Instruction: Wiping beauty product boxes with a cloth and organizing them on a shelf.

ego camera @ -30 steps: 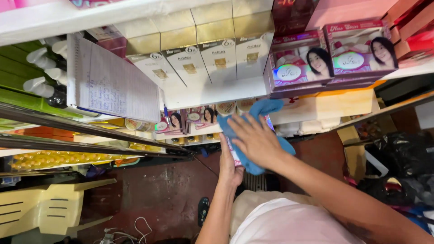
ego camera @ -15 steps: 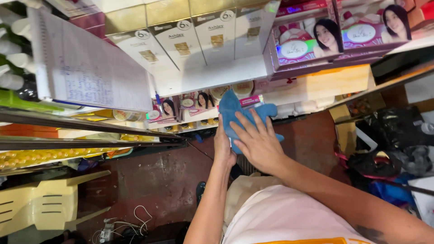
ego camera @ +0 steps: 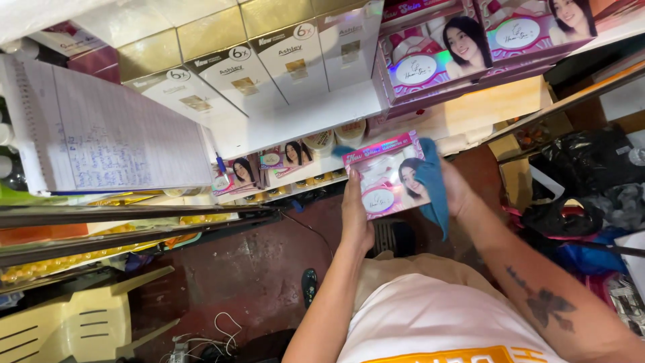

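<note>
White shelves [ego camera: 302,124] of boxes, dark red floor [ego camera: 255,269] — yellow plastic chair [ego camera: 67,323]

Left hand [ego camera: 356,215] raised, fingers curled in a closed grip, right hand [ego camera: 460,191] raised alongside, forearms extended forward

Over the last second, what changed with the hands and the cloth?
The right hand with the blue cloth slid off the front of the pink box to its right edge, uncovering the box face. The left hand kept its grip on the box's left side. Shelf boxes and the lined notebook look unmoved; their shift in the picture seems to come from the camera.
</note>
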